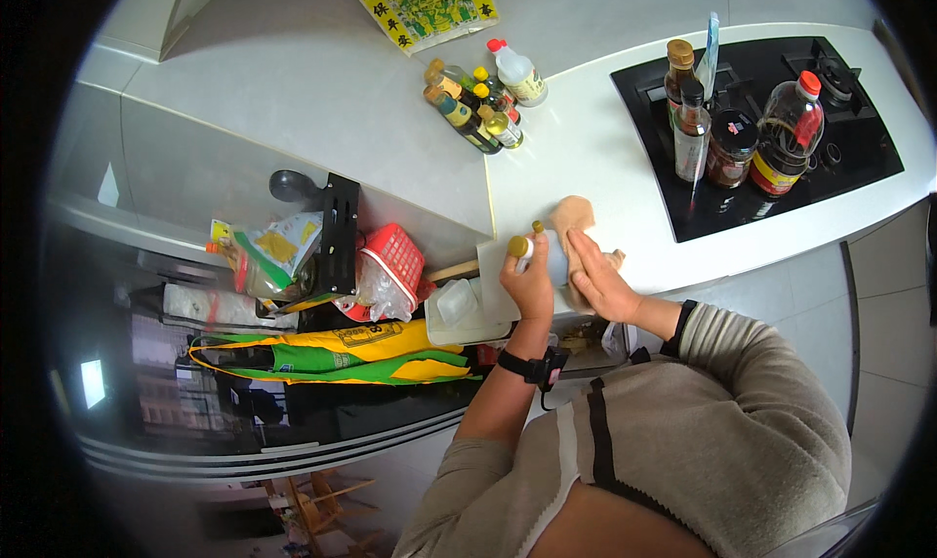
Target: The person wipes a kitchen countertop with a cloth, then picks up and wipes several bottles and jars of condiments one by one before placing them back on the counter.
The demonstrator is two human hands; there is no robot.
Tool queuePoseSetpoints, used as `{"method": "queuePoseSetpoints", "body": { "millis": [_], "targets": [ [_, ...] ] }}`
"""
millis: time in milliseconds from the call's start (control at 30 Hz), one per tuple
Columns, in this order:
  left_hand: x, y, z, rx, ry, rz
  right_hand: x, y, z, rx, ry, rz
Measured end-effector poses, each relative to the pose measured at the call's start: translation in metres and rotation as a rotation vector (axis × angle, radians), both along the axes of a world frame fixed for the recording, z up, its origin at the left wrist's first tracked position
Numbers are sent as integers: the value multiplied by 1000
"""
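My left hand [528, 283] grips a whitish plastic bottle [558, 259] with a gold cap at its upper end. A second, smaller gold cap [538, 226] shows beside my fingers; whether it belongs to the same bottle I cannot tell. My right hand [604, 280] lies with fingers stretched over a tan cloth [573, 212], pressing it against the bottle's right side. Part of the cloth spreads over the white countertop [622, 239] beyond my fingertips. The bottle's lower part is partly hidden by hands and cloth.
Several sauce bottles [468, 111] and a white, red-capped bottle [521, 75] stand by the wall. More bottles and a dark-lidded jar [732, 148] are on the black gas hob [864, 148]. Left are a red basket [395, 254], a plastic tray [461, 331] and a yellow-green bag [344, 356].
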State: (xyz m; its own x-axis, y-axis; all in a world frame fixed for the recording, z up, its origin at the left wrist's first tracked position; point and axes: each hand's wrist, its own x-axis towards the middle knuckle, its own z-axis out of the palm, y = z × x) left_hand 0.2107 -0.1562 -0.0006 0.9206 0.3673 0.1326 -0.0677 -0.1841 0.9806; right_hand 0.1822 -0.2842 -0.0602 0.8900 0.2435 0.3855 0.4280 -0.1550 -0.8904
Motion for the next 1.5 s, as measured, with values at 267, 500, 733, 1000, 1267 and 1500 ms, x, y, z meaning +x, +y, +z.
{"method": "queuePoseSetpoints", "body": {
  "millis": [267, 500, 733, 1000, 1267, 1500],
  "targets": [
    [-8, 14, 58, -342, -78, -174, 41, -19, 55, 370, 641, 391],
    [3, 31, 65, -507, -1, -330, 7, -17, 76, 842, 1066, 634],
    [8, 44, 60, -536, -56, -128, 8, -18, 70, 1265, 1463, 1038],
    [10, 61, 63, -235, -323, 91, 6, -6, 43, 1472, 1444, 797],
    [-12, 39, 62, -127, -431, 75, 22, -8, 34, 1071, 1286, 468],
    [-16, 24, 48, 139, -461, 20, 28, -5, 8, 428, 1101, -31]
  ]
}}
